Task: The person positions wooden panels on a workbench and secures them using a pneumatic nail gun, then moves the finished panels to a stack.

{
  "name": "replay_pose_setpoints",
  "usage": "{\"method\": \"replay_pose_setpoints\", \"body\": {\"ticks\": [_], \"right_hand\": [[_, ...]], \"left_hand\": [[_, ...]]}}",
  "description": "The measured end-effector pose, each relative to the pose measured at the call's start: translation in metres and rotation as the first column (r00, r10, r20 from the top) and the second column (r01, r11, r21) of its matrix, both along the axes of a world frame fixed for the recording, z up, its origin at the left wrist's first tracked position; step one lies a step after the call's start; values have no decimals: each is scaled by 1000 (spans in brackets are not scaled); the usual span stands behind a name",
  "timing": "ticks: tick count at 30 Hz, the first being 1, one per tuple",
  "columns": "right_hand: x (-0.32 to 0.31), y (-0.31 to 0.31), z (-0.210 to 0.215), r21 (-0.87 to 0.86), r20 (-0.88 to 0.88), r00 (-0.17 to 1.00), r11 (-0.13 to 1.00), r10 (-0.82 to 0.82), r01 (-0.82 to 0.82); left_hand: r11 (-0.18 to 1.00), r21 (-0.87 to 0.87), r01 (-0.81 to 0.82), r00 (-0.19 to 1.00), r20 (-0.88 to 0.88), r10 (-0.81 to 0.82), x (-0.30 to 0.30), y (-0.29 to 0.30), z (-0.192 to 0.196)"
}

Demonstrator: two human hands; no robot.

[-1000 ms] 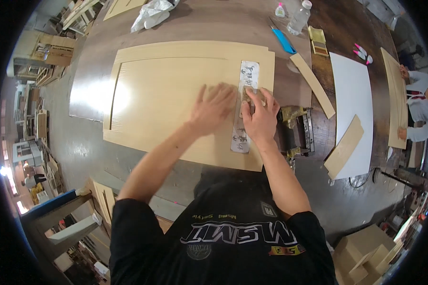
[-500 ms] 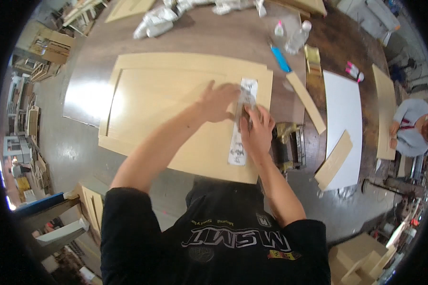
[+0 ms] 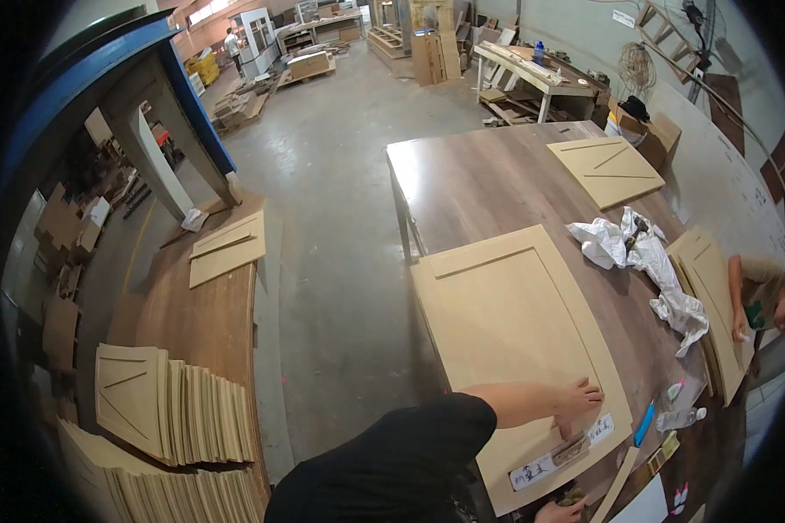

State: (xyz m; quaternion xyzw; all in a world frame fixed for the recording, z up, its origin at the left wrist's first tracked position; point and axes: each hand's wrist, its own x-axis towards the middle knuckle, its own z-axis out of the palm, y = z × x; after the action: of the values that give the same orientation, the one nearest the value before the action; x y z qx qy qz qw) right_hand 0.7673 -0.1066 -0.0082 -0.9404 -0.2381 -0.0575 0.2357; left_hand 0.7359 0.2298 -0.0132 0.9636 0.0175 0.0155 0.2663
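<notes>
My left hand (image 3: 577, 399) lies on a large pale wooden panel (image 3: 497, 305), fingers stretched out and thumb toward a white strip with dark handwriting (image 3: 532, 473). Across the middle of that strip sits a small brown block (image 3: 571, 451), and neither hand visibly grips it. My right hand (image 3: 560, 512) is at the panel's near right edge, cut off by the lower rim. Its fingers curl at a small dark thing that I cannot make out. A raised or grooved line runs along the panel's border.
Beyond the panel are crumpled white plastic (image 3: 610, 242), another panel (image 3: 606, 170), a blue cutter (image 3: 644, 424) and a clear bottle (image 3: 680, 419). Another person's hand (image 3: 740, 328) rests by panels at the right. Stacked panels (image 3: 192, 410) stand on a bench at the left.
My view has swung left and up, showing the aisle and benches. My right hand has come off the white strip to the panel's edge; my left hand stays on the panel.
</notes>
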Motion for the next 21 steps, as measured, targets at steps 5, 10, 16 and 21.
{"method": "replay_pose_setpoints", "body": {"ticks": [5,10,16,21], "right_hand": [[34,-36,65,-41,-355,924,985,142,-167],[103,-35,69,358,-887,437,819,148,448],[105,88,139,525,-788,456,839,414,145],[105,176,167,316,-811,486,943,324,-101]], "left_hand": [[986,-133,-97,984,139,116,-5,-28,-14],[992,-40,-120,993,10,120,-26,23,4],[983,-119,-139,990,0,139,-31,21,16],[983,-79,-166,984,-85,159,-23,9,29]]}}
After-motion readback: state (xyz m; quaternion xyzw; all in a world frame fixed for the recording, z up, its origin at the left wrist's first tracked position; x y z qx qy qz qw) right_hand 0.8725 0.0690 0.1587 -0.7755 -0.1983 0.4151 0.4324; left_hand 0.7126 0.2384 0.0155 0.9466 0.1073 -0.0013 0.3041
